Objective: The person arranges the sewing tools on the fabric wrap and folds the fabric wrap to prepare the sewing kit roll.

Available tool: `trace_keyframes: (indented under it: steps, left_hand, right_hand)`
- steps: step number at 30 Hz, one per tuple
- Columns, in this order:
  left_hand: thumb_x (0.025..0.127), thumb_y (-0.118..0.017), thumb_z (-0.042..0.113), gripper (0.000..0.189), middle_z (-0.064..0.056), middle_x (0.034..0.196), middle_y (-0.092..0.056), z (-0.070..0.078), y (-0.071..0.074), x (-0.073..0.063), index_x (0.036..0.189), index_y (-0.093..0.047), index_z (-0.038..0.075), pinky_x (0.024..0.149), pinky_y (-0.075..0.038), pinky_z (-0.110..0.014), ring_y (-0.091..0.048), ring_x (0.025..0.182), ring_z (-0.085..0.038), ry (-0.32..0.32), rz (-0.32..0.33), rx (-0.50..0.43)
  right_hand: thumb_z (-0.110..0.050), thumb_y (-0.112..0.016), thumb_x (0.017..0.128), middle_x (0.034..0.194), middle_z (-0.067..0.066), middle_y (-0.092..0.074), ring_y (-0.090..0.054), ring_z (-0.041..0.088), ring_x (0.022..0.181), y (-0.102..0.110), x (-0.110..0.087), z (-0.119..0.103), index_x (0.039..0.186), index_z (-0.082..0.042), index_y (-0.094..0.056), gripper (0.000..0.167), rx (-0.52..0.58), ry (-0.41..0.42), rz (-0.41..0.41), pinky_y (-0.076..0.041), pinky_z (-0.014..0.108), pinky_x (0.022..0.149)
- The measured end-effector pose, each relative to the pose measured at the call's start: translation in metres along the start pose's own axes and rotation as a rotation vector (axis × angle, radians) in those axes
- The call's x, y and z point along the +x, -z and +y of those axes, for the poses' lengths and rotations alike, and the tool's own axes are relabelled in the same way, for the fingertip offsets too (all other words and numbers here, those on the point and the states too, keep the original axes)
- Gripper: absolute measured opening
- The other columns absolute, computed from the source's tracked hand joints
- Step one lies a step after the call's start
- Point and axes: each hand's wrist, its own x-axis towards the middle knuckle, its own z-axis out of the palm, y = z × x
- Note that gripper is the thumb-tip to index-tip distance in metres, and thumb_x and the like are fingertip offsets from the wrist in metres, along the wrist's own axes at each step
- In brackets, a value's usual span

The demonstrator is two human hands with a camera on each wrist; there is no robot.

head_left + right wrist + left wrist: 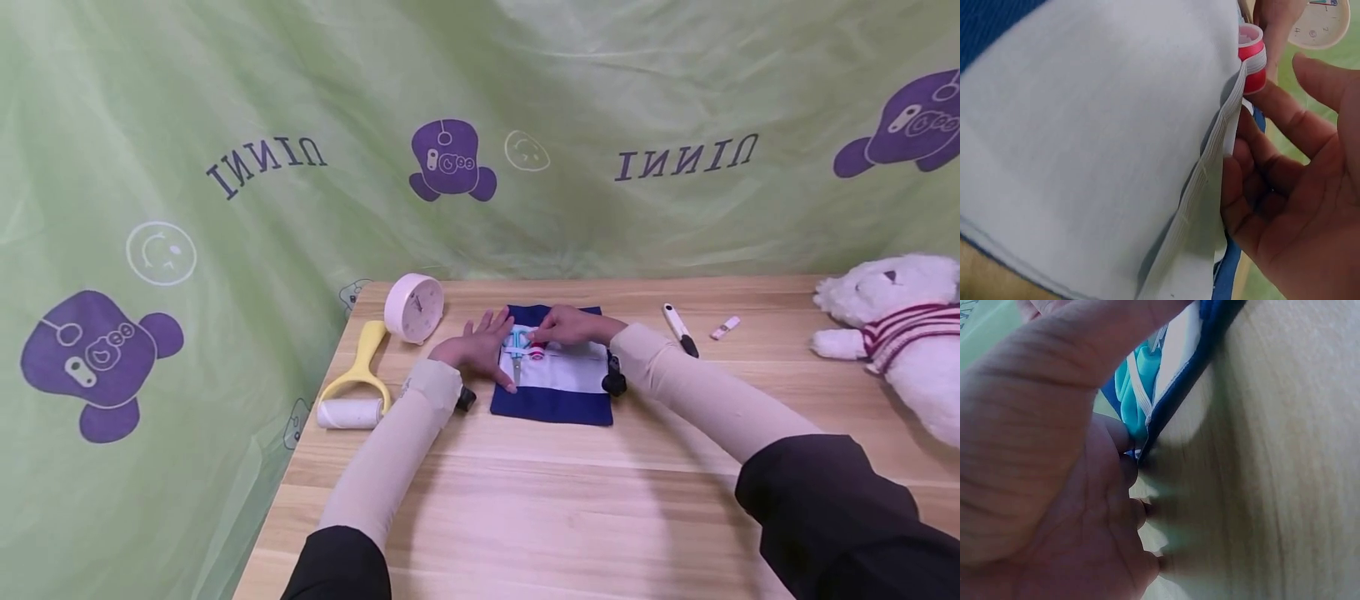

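A navy cloth sewing case (551,406) lies unfolded on the table, with a white inner panel (566,372) and a white elastic band (1194,181) across it. Scissors with light-blue handles (517,340) and a red thread spool (1254,72) sit in the band, side by side. My left hand (480,348) is spread along the case's left edge, its thumb reaching over the panel near the scissors' blades. My right hand (573,325) is at the spool. In the right wrist view its index finger touches the spool's lower end, the thumb stands apart, and the other fingers bend beside the band.
To the left are a pink round clock (414,308) and a yellow-handled lint roller (350,412). Right of the case lie a white-and-black slim tool (678,329) and a small pink-and-white item (725,327). A white plush bear (915,342) lies at the far right. A green curtain (555,225) hangs behind.
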Motion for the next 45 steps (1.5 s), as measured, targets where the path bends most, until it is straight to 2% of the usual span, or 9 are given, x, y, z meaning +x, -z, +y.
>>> trace_keyframes:
  steps: [12,16,20,23,27,30,33,38,45]
  left_hand:
    - [0.068,-0.084,0.063,0.14,-0.002,0.168,0.025,0.003,-0.004,0.001,0.162,0.008,0.015,0.124,0.01,-0.061,0.023,0.155,-0.031,-0.016,0.001,-0.016]
    - [0.068,-0.084,0.062,0.14,-0.003,0.168,0.025,0.003,-0.008,0.001,0.162,0.008,0.014,0.124,0.01,-0.061,0.023,0.155,-0.032,-0.019,0.003,-0.009]
    - [0.071,-0.082,0.063,0.135,-0.004,0.169,0.02,0.004,-0.009,-0.001,0.162,0.004,0.013,0.125,0.007,-0.061,0.019,0.156,-0.031,-0.027,-0.012,-0.007]
    - [0.075,-0.079,0.063,0.127,-0.006,0.171,0.012,0.007,-0.005,-0.003,0.163,-0.001,0.013,0.125,0.001,-0.061,0.013,0.158,-0.032,-0.022,-0.001,-0.01]
    - [0.078,-0.073,0.067,0.12,-0.011,0.171,0.003,0.015,0.0,-0.004,0.163,-0.006,0.015,0.125,-0.005,-0.063,0.007,0.158,-0.036,-0.035,0.068,0.038]
    - [0.079,-0.071,0.07,0.119,-0.014,0.171,0.002,0.023,0.004,-0.004,0.163,-0.007,0.015,0.124,-0.005,-0.064,0.006,0.157,-0.039,-0.085,0.118,0.081]
    - [0.078,-0.071,0.07,0.12,-0.014,0.171,0.002,0.03,0.007,-0.002,0.163,-0.007,0.015,0.124,-0.003,-0.064,0.008,0.157,-0.04,-0.124,0.125,0.094]
    - [0.072,-0.075,0.072,0.127,-0.011,0.171,0.006,0.033,0.003,-0.002,0.163,-0.005,0.017,0.124,0.003,-0.064,0.015,0.156,-0.037,-0.123,0.052,0.095]
    - [0.068,-0.08,0.07,0.132,-0.008,0.171,0.011,0.03,-0.004,0.001,0.163,-0.004,0.019,0.123,0.004,-0.066,0.017,0.156,-0.035,-0.13,0.034,0.111]
  right_hand:
    - [-0.04,-0.049,0.105,0.058,-0.009,-0.043,-0.037,0.007,0.053,-0.001,-0.014,-0.003,0.083,-0.004,-0.075,0.05,0.012,0.017,0.015,-0.031,0.023,0.054]
    - [-0.038,-0.051,0.104,0.069,-0.002,-0.059,-0.049,0.01,0.061,0.009,-0.028,-0.004,0.093,-0.003,-0.077,0.045,-0.114,0.046,0.133,-0.041,0.025,0.06]
    - [-0.026,-0.058,0.101,0.096,0.018,-0.075,-0.064,0.021,0.072,0.051,-0.068,0.0,0.109,0.001,-0.075,0.032,-0.23,0.042,0.339,-0.054,0.032,0.066]
    - [-0.021,-0.057,0.101,0.108,0.027,-0.073,-0.067,0.023,0.075,0.097,-0.104,0.005,0.117,0.005,-0.069,0.033,-0.234,-0.065,0.441,-0.056,0.034,0.064]
    - [-0.02,-0.057,0.1,0.11,0.032,-0.07,-0.067,0.014,0.07,0.147,-0.138,0.016,0.121,0.009,-0.065,0.037,-0.228,-0.188,0.479,-0.052,0.028,0.058]
    - [-0.019,-0.056,0.1,0.104,0.032,-0.071,-0.065,0.01,0.065,0.165,-0.149,0.031,0.122,0.013,-0.063,0.039,-0.228,-0.234,0.451,-0.052,0.028,0.056]
    - [-0.017,-0.057,0.099,0.097,0.029,-0.073,-0.065,0.013,0.065,0.163,-0.151,0.05,0.122,0.013,-0.062,0.038,-0.25,-0.272,0.404,-0.054,0.03,0.057]
    - [-0.016,-0.059,0.097,0.087,0.024,-0.071,-0.066,0.023,0.069,0.13,-0.143,0.075,0.116,0.016,-0.061,0.038,-0.223,-0.323,0.306,-0.058,0.037,0.062]
    - [-0.031,-0.062,0.096,0.054,-0.005,-0.044,-0.051,0.01,0.048,0.094,-0.132,0.086,0.07,-0.005,-0.054,0.037,-0.213,-0.487,0.148,-0.05,0.028,0.048]
